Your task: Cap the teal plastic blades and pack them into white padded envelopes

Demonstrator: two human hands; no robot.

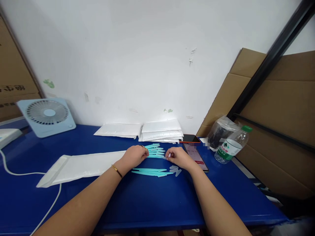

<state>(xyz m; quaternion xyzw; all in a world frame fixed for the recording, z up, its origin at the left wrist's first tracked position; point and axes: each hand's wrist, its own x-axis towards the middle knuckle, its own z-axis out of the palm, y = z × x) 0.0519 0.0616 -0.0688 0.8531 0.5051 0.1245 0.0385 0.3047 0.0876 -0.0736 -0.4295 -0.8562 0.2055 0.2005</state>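
Note:
Several turquoise eyebrow razors point(154, 150) lie fanned out side by side on the blue table. At the left ends of this row, my left hand point(135, 156) is closed with its fingertips on a razor; the exact grip is partly hidden. My right hand point(179, 157) pinches a small clear plastic cap point(164, 157) at the right end of the nearest razor in the row. Closer to me lies a second group of turquoise razors point(152, 171). Several loose clear caps point(174, 169) rest just beneath my right hand.
A white padded mailer point(81, 167) lies under my left forearm. Stacked white mailers point(161, 129) sit against the wall. Right of my hand are a lit phone point(197, 156), a darker phone point(190, 138) and a water bottle point(232, 146). A blue fan point(49, 114) stands left, near a white cable point(52, 200).

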